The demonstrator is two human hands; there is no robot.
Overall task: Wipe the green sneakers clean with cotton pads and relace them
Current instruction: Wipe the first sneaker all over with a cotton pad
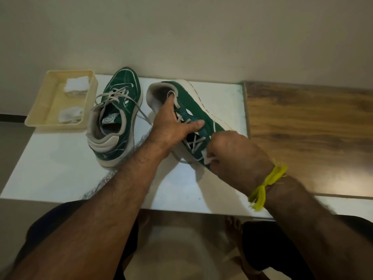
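Right hand point(232, 152) near the desk's point(60, 178) front edge, fingers curled, pinching a pad point(207, 157) against the toe end of the tilted sneaker point(193, 110). Left hand point(173, 124) grips that sneaker at the tongue, thumb across the laces point(193, 142), fingers in the opening. Sneaker sits mid-desk, heel toward the back edge. To do this well, I'd say: keep the left grip firm, short strokes along the side panel, turn the pad when soiled. Second sneaker point(117, 118) upright to the left, laces loose. Tray point(40, 110) with spare pads point(76, 85) at the back-left corner.
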